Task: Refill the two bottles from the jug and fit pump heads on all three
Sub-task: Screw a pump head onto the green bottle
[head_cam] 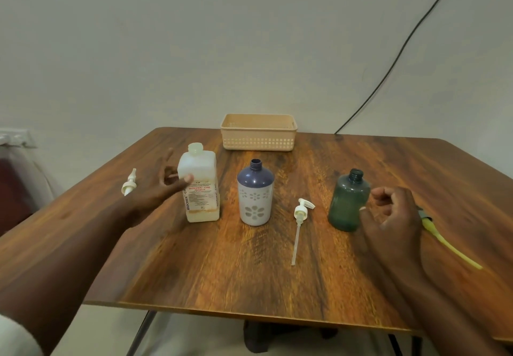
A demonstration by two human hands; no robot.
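A translucent white jug (200, 186) with a red-printed label stands uncapped left of centre, a little liquid at its bottom. My left hand (161, 186) hovers at its left side, fingers spread, thumb touching the jug. A blue-and-white flowered bottle (255, 193) stands open in the middle. A dark green bottle (349, 201) stands open to the right, with my right hand (394, 217) beside it, fingers loosely curled and holding nothing. A white pump head (300, 224) lies between the two bottles. Another white pump head (129, 183) lies far left. A yellow-tubed pump head (449, 246) lies partly behind my right hand.
A beige plastic basket (258, 132) sits at the far edge of the wooden table (222, 272). A black cable (402, 50) runs down the wall behind the table's right side. The table's front edge lies close to me.
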